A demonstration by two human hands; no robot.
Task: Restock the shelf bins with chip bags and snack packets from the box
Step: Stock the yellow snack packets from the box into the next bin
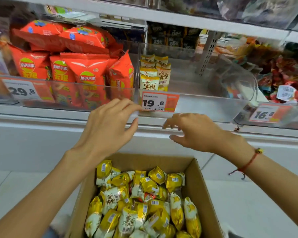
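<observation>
A cardboard box stands low in front of me, full of several yellow-and-white snack packets. Above it a clear shelf bin with a 19.8 price tag holds a few of the same packets stacked at its left side; most of the bin is bare. My left hand is at the bin's front left corner, fingers on the clear edge, holding nothing. My right hand hovers just below the bin's front, fingers curled apart, with nothing in it.
To the left, a clear bin tagged 29.8 is packed with orange chip bags. On the right, a bin tagged 16.8 holds red wrapped snacks. A white shelf ledge runs across below the bins. Dark packets sit behind.
</observation>
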